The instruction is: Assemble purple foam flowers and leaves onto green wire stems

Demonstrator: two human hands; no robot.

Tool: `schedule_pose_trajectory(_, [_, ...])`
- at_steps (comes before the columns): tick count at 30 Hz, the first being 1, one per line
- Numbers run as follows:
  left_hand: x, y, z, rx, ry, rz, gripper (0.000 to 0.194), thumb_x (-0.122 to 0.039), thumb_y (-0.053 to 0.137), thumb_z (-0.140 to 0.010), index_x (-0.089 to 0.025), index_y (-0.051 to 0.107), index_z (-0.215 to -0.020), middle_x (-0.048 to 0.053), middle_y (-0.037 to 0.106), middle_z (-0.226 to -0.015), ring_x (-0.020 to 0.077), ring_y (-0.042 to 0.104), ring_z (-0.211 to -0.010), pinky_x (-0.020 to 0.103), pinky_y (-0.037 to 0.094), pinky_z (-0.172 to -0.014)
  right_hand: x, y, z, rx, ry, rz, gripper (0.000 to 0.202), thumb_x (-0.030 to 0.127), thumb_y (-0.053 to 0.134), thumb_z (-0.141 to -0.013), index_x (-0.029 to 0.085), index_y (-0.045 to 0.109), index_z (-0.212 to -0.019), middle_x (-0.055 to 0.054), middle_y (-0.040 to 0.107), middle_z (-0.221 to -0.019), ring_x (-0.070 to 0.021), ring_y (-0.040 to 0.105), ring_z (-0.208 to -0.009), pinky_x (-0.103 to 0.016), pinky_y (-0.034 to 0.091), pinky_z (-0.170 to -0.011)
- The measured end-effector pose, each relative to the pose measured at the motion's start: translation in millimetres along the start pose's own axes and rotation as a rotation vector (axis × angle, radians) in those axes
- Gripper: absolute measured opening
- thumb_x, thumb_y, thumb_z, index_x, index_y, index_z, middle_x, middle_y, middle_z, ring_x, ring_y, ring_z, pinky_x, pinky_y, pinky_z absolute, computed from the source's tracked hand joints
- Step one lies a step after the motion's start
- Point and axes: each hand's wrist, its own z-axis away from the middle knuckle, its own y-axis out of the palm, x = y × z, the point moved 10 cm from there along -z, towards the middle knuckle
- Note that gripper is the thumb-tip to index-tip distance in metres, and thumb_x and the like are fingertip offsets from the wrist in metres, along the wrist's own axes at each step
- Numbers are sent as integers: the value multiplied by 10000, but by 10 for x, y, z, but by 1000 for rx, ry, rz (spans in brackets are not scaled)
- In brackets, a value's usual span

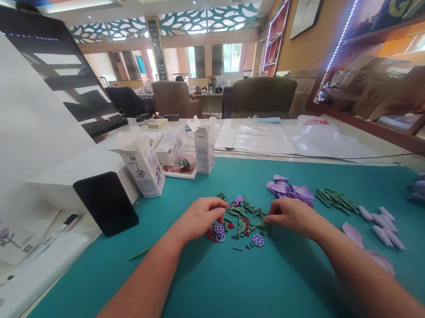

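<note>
A loose pile of small green plastic pieces (240,223) lies on the mat between my hands, with red bits (245,221) mixed in. Purple wheel-shaped pieces (258,240) are among them. At the pile's left edge is my left hand (200,218), thumb and index finger drawn close together, just above another purple wheel piece (219,229). My right hand (291,215) bends over the right edge, its fingertips pressed together at a green piece. What either hand pinches, if anything, is too small to make out. Behind my right hand sits a heap of lilac petal pieces (283,186).
Green stem pieces (336,199), lilac pods (385,225) and petals (380,262) lie to the right on the green mat (222,297). A black tablet (105,204) leans at the left. Opened cartons (144,170) and a white tray (181,172) stand behind the pile.
</note>
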Motion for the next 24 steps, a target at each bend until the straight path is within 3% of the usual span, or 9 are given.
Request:
schedule_pose_trajectory(5, [21, 29, -2, 15, -8, 1, 385, -360, 448, -791, -168, 646, -1059, 19, 675, -790, 125, 523, -577, 222, 383, -540, 74, 56, -3, -76, -80, 24, 115, 315, 657, -668, 222, 640, -602, -26, 618, -599, -170, 525, -566, -259, 264, -488])
schedule_pose_trajectory(10, [-26, 23, 16, 7, 14, -13, 375, -370, 459, -799, -176, 661, -1048, 23, 689, -796, 144, 561, -617, 233, 406, -577, 96, -58, -16, -126, -143, -34, 117, 258, 575, -712, 227, 641, -622, -17, 621, -628, -171, 549, -601, -262, 327, -520])
schedule_pose_trajectory(12, [-44, 7, 20, -20, 23, -40, 363, -369, 463, -805, -183, 673, -1036, 27, 697, -797, 160, 593, -665, 241, 426, -626, 112, -159, -20, -179, -170, -141, 150, 299, 544, -734, 220, 660, -679, -17, 625, -659, -172, 555, -619, -270, 366, -540])
schedule_pose_trajectory(16, [-121, -15, 27, -86, 90, -125, 329, -341, 465, -824, -201, 686, -1024, 35, 714, -945, 188, 630, -833, 256, 444, -757, 142, -293, -1, -260, -205, -576, 256, 428, 591, -702, 199, 695, -747, -13, 627, -651, -163, 537, -600, -286, 408, -559])
schedule_pose_trajectory(20, [-216, 16, 42, -107, 180, -220, 294, -302, 448, -854, -221, 674, -1025, 21, 683, -1107, 193, 601, -1002, 256, 422, -852, 239, -257, 45, -234, -201, -849, 267, 433, 658, -655, 194, 713, -760, -12, 646, -659, -161, 557, -630, -299, 450, -611])
schedule_pose_trajectory(24, [-264, 57, 58, -110, 215, -340, 291, -283, 396, -892, -216, 643, -1031, 33, 683, -1067, 192, 609, -956, 262, 438, -789, 354, -173, 78, -206, -204, -932, 243, 397, 669, -651, 189, 722, -765, -28, 685, -717, -171, 592, -697, -301, 470, -661])
